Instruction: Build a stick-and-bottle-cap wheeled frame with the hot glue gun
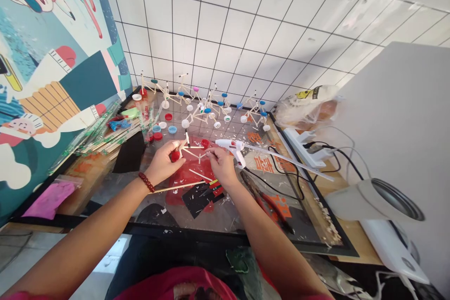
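White square-tiled wall backs a glass-topped table (pixel 147 206). Left of the white glue gun (pixel 232 147) lie cellophane packs of wooden sticks (pixel 105 136). Nearer the glue gun, the left hand (pixel 163 163) pinches a small stick frame with red bottle caps (pixel 191 150); the right hand (pixel 221 163), fingers curled, grips its other end just beside the glue gun. Right of it sits a white power strip (pixel 304 146).

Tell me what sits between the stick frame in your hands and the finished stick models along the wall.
In the head view, between the stick frame and the finished models lie loose bottle caps, red, blue and white, on the glass tabletop.
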A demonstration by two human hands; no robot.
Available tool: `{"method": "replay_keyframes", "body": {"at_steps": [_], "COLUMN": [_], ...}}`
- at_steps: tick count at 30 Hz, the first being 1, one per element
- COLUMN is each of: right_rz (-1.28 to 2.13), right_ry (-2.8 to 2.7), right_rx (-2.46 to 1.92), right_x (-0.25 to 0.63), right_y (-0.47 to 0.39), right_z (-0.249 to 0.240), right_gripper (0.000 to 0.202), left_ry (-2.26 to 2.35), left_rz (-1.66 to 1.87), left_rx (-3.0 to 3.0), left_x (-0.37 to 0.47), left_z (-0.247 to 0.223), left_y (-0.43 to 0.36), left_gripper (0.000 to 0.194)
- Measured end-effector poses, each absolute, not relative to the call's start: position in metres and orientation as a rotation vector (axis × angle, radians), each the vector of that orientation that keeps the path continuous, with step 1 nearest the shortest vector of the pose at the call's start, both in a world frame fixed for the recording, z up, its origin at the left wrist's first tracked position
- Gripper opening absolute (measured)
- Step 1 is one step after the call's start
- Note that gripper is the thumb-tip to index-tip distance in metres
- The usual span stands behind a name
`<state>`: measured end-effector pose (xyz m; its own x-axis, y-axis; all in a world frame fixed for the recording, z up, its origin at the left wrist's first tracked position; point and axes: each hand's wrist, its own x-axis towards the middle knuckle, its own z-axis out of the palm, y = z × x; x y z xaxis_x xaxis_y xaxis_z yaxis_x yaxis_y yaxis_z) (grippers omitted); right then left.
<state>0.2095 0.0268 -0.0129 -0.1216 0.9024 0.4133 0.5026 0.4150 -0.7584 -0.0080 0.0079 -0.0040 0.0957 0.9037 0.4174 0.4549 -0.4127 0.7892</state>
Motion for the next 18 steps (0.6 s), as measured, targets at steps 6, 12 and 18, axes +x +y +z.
{"method": "replay_keyframes", "body": {"at_steps": [6, 12, 18], "right_rz": [0.622, 0.802, 0.829], "right_ry": [-1.752, -1.638, -1.6], "right_rx": [-1.232, -1.262, -1.278], "right_x": [0.2087, 0.2091, 0.2106], "right_y": [0.0266, 0.0309, 0.0322], "right_z": [-0.013, -0.0158, -0.016], "right_gripper": [0.021, 0.024, 0.027], "left_ry": [1.338, 1.31, 1.302], "left_rz": [1.253, 1.269, 1.278], "left_rx": [1.916, 1.91, 1.918], "left_x": [-0.0073, -0.0085, -0.0083], "left_z": [-0.0017, -0.0071, -0.007], "left_y": [0.0067, 0.0091, 0.0088], "left_gripper": [0.044, 0.044, 0.039]}}
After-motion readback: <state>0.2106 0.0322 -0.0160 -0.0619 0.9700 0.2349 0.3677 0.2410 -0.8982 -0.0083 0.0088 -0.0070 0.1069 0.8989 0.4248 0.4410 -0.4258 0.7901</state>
